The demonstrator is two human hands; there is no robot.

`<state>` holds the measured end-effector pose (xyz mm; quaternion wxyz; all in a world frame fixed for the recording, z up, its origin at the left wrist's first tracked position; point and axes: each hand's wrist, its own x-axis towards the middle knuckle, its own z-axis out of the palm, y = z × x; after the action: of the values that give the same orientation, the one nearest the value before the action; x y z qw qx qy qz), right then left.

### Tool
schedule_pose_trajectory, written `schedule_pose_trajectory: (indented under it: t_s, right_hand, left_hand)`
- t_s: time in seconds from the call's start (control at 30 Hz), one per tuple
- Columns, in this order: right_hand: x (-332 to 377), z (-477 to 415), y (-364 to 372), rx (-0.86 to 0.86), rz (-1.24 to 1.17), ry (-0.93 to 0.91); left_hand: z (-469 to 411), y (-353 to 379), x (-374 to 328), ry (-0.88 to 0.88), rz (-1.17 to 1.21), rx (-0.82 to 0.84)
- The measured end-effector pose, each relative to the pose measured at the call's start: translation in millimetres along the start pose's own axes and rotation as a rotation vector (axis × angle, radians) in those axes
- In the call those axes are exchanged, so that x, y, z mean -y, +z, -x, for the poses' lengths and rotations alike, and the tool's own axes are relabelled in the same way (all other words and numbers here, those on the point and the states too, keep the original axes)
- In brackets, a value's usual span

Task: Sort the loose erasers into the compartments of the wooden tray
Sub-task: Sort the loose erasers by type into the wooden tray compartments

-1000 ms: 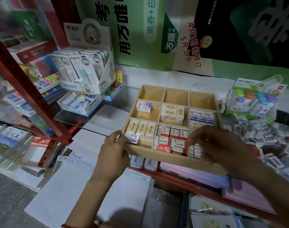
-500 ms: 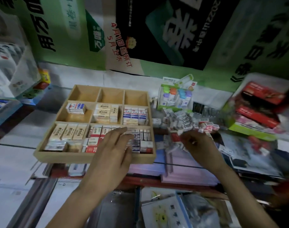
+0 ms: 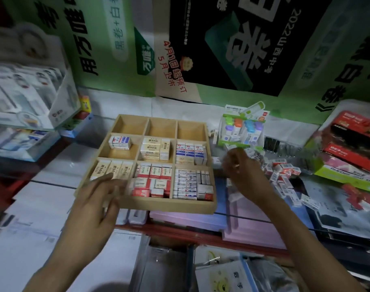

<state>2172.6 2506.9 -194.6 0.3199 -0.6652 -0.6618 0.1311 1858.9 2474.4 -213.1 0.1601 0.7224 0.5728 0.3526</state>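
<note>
A wooden tray (image 3: 169, 205) with nine compartments sits in the middle of the counter. Its back row is bare; the middle and front rows hold boxed erasers in sorted stacks. A pile of loose erasers (image 3: 283, 175) lies on the counter to the tray's right. My left hand (image 3: 99, 197) rests over the tray's front left corner, fingers spread, holding nothing. My right hand (image 3: 241, 171) hovers just right of the tray at the near edge of the loose pile, fingers curled; whether it holds an eraser is hidden.
A green display box of coloured correction tapes (image 3: 241, 131) stands behind the pile. Red and green boxes (image 3: 348, 150) stack at the far right. A white display stand (image 3: 28, 95) is at the left. Pink pads (image 3: 201, 220) lie under the tray's front edge.
My view has swung right. My left hand slid from the tray's front middle to its front left corner. My right hand stays at the loose pile, a little farther back.
</note>
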Motion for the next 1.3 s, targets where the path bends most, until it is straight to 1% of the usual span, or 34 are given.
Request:
schedule_pose_trajectory:
  t_s: [0.03,0.07,0.1,0.13,0.2,0.27,0.33,0.37,0.43,0.47,0.53,0.6,0.63,0.67,0.7,0.73,0.83,0.93,1.07,1.13,1.3]
  right_hand:
    - [18,-2,0,0.007,-0.168,0.0]
    - [39,-3,2,0.065,-0.345,-0.028]
    - [60,-4,9,0.163,-0.491,-0.081]
    - [81,-3,19,0.276,-0.548,-0.15]
    - [119,2,46,0.482,-0.533,-0.24]
    - [149,8,71,0.59,-0.554,-0.221]
    - [168,13,89,0.595,-0.636,-0.158]
    - [173,14,96,0.565,-0.699,-0.107]
    - [176,18,109,0.492,-0.789,-0.011]
    - [176,21,115,0.469,-0.783,-0.006]
    - [174,25,127,0.408,-0.67,-0.077]
    - [170,20,129,0.299,-0.479,-0.18]
    - [168,14,127,0.236,-0.361,-0.236]
    - [165,6,125,0.206,-0.25,-0.293]
    - [163,-1,124,0.228,-0.155,-0.333]
    - [162,-7,125,0.294,-0.085,-0.351]
    - [163,-14,135,0.491,0.047,-0.357]
    - [167,-15,144,0.549,0.086,-0.378]
    - [175,-15,147,0.559,-0.04,-0.333]
    - [176,-14,146,0.583,-0.059,-0.322]
    - [178,-7,146,0.536,0.022,-0.256]
  left_hand:
    - [-1,-7,6,-0.034,0.005,-0.037]
    - [-3,-13,11,-0.069,0.033,-0.074]
    - [-4,-18,13,-0.108,0.084,-0.11]
    - [-5,-22,13,-0.151,0.149,-0.138]
    - [-6,-26,8,-0.233,0.312,-0.113]
    - [-3,-29,-1,-0.208,0.427,-0.026]
    - [0,-29,-3,-0.209,0.503,-0.032]
    - [2,-28,-3,-0.287,0.59,-0.076]
    - [5,-22,-2,-0.499,0.82,-0.158]
    - [5,-18,-3,-0.586,0.899,-0.176]
    - [4,-11,-5,-0.678,0.956,-0.203]
    - [0,-14,-3,-0.694,0.911,-0.282]
    - [-2,-18,2,-0.678,0.854,-0.339]
    - [-3,-23,8,-0.662,0.794,-0.39]
    - [-4,-28,15,-0.654,0.742,-0.424]
    - [-3,-33,20,-0.66,0.715,-0.436]
    - [0,-38,33,-0.706,0.711,-0.399]
    - [5,-36,35,-0.699,0.69,-0.378]
    - [5,-30,37,-0.703,0.685,-0.372]
    - [4,-27,38,-0.706,0.679,-0.358]
    - [2,-25,39,-0.686,0.643,-0.334]
